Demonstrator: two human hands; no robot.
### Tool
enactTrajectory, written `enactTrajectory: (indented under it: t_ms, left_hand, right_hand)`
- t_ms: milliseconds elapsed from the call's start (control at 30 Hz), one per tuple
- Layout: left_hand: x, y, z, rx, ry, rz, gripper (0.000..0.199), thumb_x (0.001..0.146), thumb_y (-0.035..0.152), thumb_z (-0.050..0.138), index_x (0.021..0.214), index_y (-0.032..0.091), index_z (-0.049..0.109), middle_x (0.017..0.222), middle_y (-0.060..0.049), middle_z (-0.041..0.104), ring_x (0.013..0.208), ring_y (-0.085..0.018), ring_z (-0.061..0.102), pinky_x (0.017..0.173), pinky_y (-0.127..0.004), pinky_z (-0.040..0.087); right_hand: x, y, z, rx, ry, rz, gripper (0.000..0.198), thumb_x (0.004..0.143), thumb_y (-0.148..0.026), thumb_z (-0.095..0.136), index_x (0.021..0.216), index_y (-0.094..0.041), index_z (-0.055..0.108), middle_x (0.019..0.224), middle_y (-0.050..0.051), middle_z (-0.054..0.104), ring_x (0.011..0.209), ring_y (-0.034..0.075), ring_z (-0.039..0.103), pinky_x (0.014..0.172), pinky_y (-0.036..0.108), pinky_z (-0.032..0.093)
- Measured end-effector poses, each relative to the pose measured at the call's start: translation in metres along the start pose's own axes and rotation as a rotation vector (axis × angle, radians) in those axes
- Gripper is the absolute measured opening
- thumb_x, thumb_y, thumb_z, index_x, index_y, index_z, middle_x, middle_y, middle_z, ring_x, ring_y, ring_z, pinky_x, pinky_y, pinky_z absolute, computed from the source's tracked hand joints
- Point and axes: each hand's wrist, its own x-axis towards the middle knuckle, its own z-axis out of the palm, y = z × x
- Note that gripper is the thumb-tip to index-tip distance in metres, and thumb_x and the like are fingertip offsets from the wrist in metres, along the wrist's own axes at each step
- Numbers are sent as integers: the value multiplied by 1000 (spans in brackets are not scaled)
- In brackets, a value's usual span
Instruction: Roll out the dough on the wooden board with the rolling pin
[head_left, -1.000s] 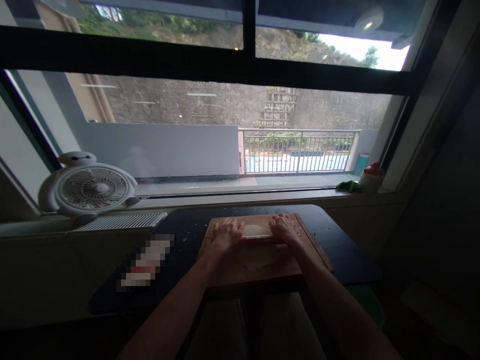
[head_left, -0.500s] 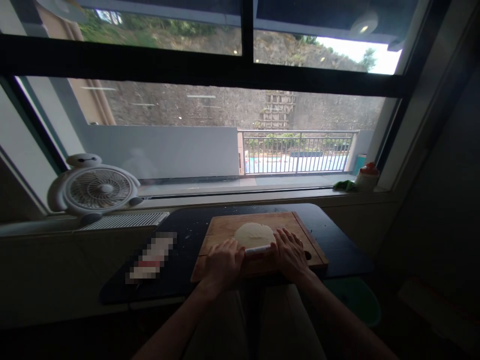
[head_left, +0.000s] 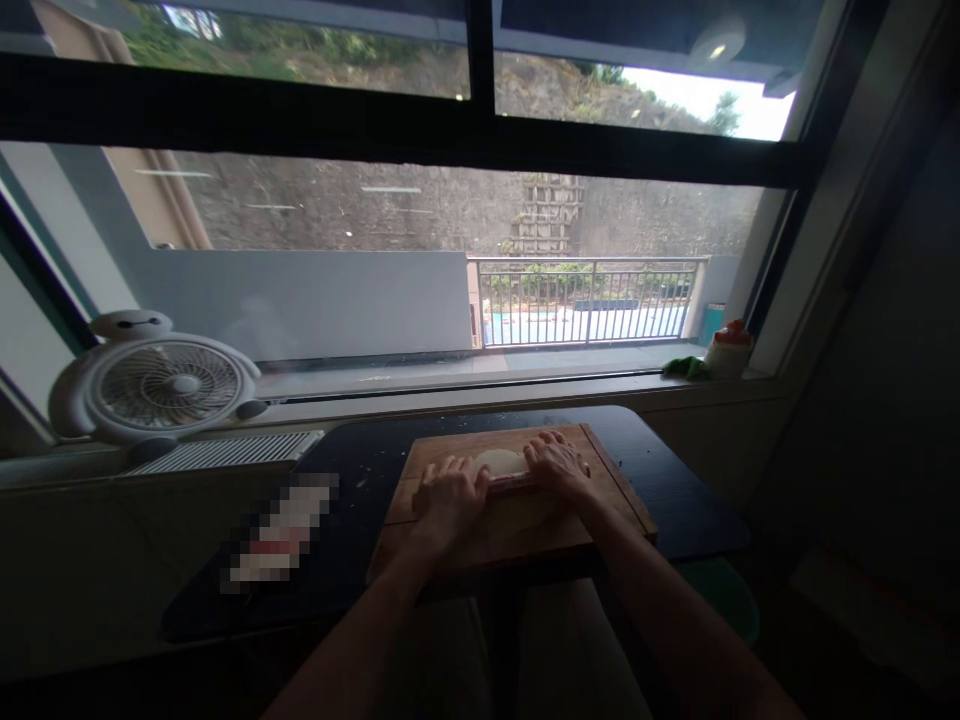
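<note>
A round of pale dough (head_left: 501,461) lies flat on a wooden cutting board (head_left: 529,527). Across it rests a rolling pin (head_left: 511,482), a pale cylinder with reddish marks, its ends hidden under my hands. My left hand (head_left: 451,492) is closed over the left end, thumb toward the middle. At the other end, my right hand (head_left: 556,465) presses down with its fingers curved over the pin. Part of the dough is covered by the pin and the hands.
The board sits on a dark table (head_left: 645,460) before a window. A pixelated patch (head_left: 281,533) covers something at the table's left. A white fan (head_left: 176,385) stands on the sill, with a red-topped bottle (head_left: 729,350) and green cloth (head_left: 684,367) at the right.
Both hands have moved forward with the rolling pin, away from me, over more of the dough. The view has shifted slightly.
</note>
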Motion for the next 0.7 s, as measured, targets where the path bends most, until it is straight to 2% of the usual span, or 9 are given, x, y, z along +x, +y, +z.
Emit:
enactTrajectory:
  t_ms: [100, 200, 267, 333, 433, 600, 700]
  left_hand:
    - [-40, 10, -8, 2, 83, 74, 44, 93, 42, 31, 117, 16, 57, 123, -13, 58, 121, -27, 45, 105, -44, 26]
    - [-76, 15, -14, -29, 106, 138, 41, 93, 35, 32, 126, 18, 51, 132, -9, 53, 127, -26, 40, 109, -46, 19]
    - [-91, 15, -16, -43, 105, 175, 41, 93, 30, 33, 129, 20, 48, 135, -7, 50, 128, -25, 39, 110, -47, 17]
    - [-98, 10, -16, -49, 103, 205, 41, 93, 28, 33, 131, 20, 46, 135, -6, 50, 126, -24, 40, 109, -47, 17]
    - [-95, -4, -15, -48, 103, 207, 40, 93, 27, 35, 130, 20, 47, 128, -7, 57, 115, -24, 49, 105, -48, 23]
    - [-83, -28, -14, 7, 134, 168, 40, 93, 31, 38, 128, 18, 50, 108, -9, 65, 98, -25, 56, 101, -52, 27]
    - [-82, -30, -17, 9, 138, 141, 38, 92, 33, 40, 125, 18, 54, 99, -7, 67, 94, -24, 57, 101, -55, 26]
  right_hand:
    - [-37, 3, 2, 6, 80, -54, 41, 96, -37, 26, 105, -21, 63, 126, 5, 53, 126, 20, 34, 102, 32, 24]
    - [-73, 8, 4, -12, 155, -95, 44, 97, -36, 22, 122, -21, 54, 132, 3, 49, 131, 19, 27, 109, 34, 15]
    - [-88, 11, 5, -31, 172, -97, 47, 97, -37, 21, 133, -18, 45, 136, 4, 45, 133, 19, 24, 110, 34, 11]
    - [-89, 13, 6, -41, 158, -99, 47, 97, -36, 21, 135, -18, 43, 137, 5, 44, 133, 19, 24, 110, 34, 10]
    - [-64, 9, 5, -35, 104, -100, 43, 96, -34, 24, 128, -23, 50, 136, 4, 45, 132, 20, 25, 109, 38, 12]
    - [16, -13, 8, -9, -138, -63, 39, 92, -39, 30, 110, -24, 61, 124, 7, 52, 120, 24, 39, 98, 41, 30]
    - [52, -27, 13, 3, -200, -85, 38, 89, -42, 36, 108, -23, 62, 118, 8, 55, 113, 25, 43, 93, 39, 34]
